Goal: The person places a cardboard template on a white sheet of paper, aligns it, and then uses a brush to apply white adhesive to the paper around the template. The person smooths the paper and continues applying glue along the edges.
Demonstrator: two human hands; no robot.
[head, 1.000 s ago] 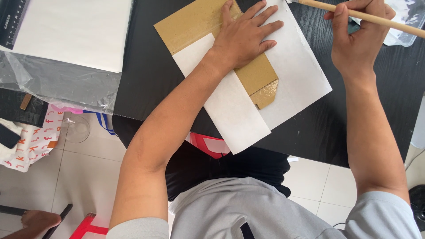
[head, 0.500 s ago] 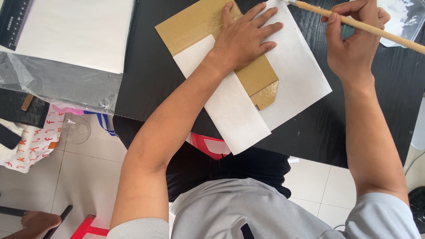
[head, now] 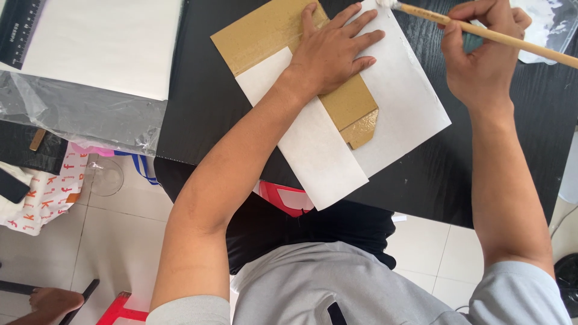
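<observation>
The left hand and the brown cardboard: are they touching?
Touching. The head view shows the left hand pressed flat, fingers spread, on the brown cardboard and the white paper over it.

The brush (head: 481,33) runs off the right edge, its handle end unseen; its white tip (head: 385,3) is clipped by the top edge above the card (head: 265,33). The left hand (head: 331,51) hides the middle of the card, whose upper corner is also cut off. Left of the card, the ruler (head: 18,30) markings are too small to read. A foot (head: 51,301) is half out of frame.
</observation>
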